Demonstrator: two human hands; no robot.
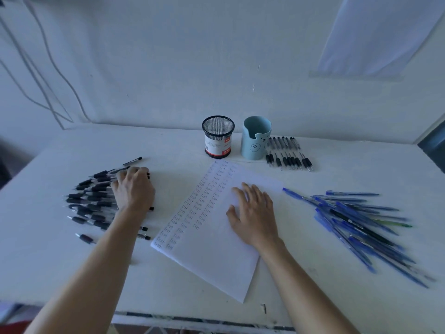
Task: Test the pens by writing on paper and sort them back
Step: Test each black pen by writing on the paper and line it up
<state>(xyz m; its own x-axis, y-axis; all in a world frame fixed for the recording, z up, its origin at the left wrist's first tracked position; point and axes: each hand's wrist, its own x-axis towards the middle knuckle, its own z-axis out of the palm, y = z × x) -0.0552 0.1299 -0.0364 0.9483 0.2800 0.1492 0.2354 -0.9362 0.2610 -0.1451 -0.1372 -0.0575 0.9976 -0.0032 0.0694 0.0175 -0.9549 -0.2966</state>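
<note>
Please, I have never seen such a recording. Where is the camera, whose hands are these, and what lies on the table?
No machine here: a person wears one camera on the head, looking down at the hands. The right hand lies flat on a paper sheet with handwritten rows. The left hand curls its fingers over a pile of black pens; whether it grips one is unclear. At the right lie blue pens; at the back are a mesh cup, a light-blue bear cup and a row of black pens.
</note>
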